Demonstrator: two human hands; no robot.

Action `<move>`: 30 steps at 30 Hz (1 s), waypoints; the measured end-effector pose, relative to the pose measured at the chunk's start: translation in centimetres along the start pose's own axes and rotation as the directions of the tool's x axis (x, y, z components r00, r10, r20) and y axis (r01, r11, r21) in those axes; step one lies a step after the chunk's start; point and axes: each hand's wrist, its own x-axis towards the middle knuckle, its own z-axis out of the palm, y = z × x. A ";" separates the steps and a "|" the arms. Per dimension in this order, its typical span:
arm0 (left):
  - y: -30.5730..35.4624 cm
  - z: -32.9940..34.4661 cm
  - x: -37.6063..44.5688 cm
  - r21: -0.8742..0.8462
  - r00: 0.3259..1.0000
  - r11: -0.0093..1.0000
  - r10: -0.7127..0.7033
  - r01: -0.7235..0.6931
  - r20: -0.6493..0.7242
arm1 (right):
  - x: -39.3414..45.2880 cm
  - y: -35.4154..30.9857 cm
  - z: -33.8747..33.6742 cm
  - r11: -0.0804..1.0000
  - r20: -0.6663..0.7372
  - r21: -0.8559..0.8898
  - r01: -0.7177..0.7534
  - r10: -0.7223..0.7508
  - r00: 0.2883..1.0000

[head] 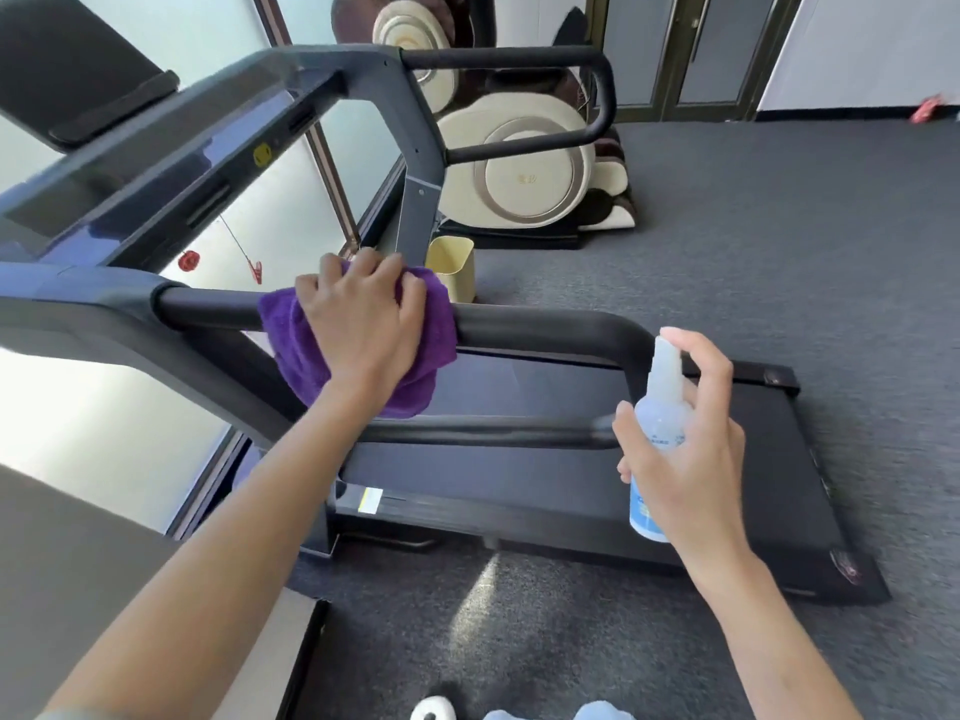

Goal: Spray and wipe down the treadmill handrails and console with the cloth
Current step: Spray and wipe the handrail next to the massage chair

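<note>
Left hand (363, 314) gripping purple cloth (358, 345) around near handrail (545, 330), right hand (680, 449) curled round spray bottle (657, 433) beside rail's bend, risking mist drifting past onto treadmill belt (571, 475) if aimed carelessly.

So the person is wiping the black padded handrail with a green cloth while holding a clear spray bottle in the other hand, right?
Not quite: the head view shows a purple cloth, not green. The left hand presses it on the black padded handrail; the right hand holds the clear spray bottle.
</note>
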 end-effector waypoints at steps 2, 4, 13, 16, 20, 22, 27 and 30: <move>4.2 0.5 -1.1 0.005 0.996 0.997 0.078 -0.078 0.037 | 0.2 0.0 -0.3 1.000 -0.004 0.016 0.003 -0.003 1.000; 8.3 0.8 -2.0 -0.018 0.987 0.989 0.147 -0.147 0.056 | 0.4 0.2 -0.6 1.000 0.000 0.016 0.006 -0.006 1.000; 5.4 0.0 -2.0 -0.072 0.970 0.969 0.241 -0.238 0.042 | 0.1 1.6 -2.1 0.999 -0.004 0.038 -0.003 0.004 1.000; 4.2 -0.2 -1.5 -0.037 0.988 0.990 0.141 -0.139 0.056 | -0.3 2.2 -3.2 0.999 -0.049 0.042 -0.013 0.015 0.999; 9.7 0.5 -2.6 0.032 0.980 0.981 0.189 -0.191 0.056 | -0.6 3.2 -4.3 0.998 -0.061 0.053 -0.038 0.041 0.997; 12.4 0.8 -3.4 -0.002 0.964 0.965 0.263 -0.263 0.051 | -0.7 3.4 -4.7 0.997 -0.062 0.063 -0.048 0.052 0.997; 19.3 3.3 -6.4 0.233 0.777 0.741 0.590 -0.629 0.220 | -0.5 3.8 -5.6 0.998 -0.073 0.045 -0.040 0.043 0.996; 21.0 5.8 -9.4 0.443 0.523 0.325 0.716 -0.836 0.462 | -0.8 4.3 -6.6 0.999 -0.121 0.030 -0.031 0.035 0.992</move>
